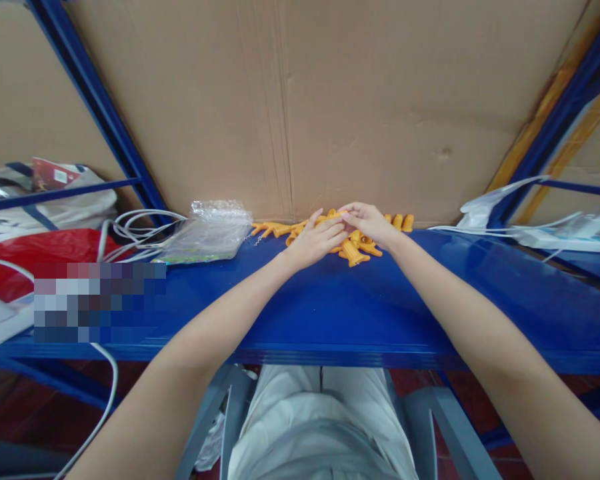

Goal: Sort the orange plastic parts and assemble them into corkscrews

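Note:
Both my hands meet over a pile of yellow-orange plastic pieces (354,253) at the back of the blue table. Between the fingers of my left hand (314,241) and my right hand (369,221) is one yellow-orange plastic piece (334,217), partly hidden by them. My right thumb and fingertips pinch its right end. My left fingers are bent lightly around its left side, the thumb raised. A branched yellow-orange piece (271,229) lies left of the pile, beside small shiny metal bits (258,239). Several short rounded pieces (407,223) are lined up behind my right wrist.
A clear plastic bag (207,233) lies on the blue table (320,313) at left, near white cables (140,219) and a red bag (65,257). Cardboard (340,100) walls off the back. Blue posts (100,100) rise at both sides. White plastic packaging (480,208) is at right.

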A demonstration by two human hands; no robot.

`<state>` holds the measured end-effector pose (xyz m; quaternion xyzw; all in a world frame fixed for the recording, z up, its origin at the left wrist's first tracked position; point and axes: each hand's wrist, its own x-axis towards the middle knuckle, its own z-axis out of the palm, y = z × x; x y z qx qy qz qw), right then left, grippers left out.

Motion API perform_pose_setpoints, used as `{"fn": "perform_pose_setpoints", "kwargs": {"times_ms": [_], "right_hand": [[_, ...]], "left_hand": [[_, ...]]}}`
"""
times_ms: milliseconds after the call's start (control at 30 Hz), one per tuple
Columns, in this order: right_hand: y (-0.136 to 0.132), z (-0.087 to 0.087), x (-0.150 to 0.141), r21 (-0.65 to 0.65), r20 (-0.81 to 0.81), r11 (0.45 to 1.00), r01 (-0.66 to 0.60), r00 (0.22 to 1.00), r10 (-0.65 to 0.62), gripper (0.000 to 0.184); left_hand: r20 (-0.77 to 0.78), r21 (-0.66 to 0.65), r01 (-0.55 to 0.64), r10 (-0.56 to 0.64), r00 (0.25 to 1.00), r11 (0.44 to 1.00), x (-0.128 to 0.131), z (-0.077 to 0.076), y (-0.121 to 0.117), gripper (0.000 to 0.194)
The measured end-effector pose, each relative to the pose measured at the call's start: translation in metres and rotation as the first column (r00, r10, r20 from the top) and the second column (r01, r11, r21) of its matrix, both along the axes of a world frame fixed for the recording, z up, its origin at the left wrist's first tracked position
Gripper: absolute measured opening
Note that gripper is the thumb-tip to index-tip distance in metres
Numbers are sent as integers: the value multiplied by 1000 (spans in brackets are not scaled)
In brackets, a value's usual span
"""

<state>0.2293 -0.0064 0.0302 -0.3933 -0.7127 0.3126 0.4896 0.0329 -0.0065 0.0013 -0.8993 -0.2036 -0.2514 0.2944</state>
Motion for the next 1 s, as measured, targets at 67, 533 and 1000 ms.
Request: {"fn": "perform_pose_setpoints", "kwargs": {"times_ms": [67, 533, 1000], "right_hand": [[-2, 0, -2, -9, 6, 1000, 2, 1000, -2, 19], [-7, 2, 3, 141, 358, 990, -29, 934, -24, 28], [-2, 1, 2, 513, 590, 856, -61, 750, -300, 27]], "left_hand": [[7, 4, -14, 14, 1000, 1000, 0, 1, -1, 34], [43, -68, -226, 229, 972, 972, -14, 8, 7, 40], [87, -199, -191, 211, 974, 961, -14, 13, 13, 35]]}}
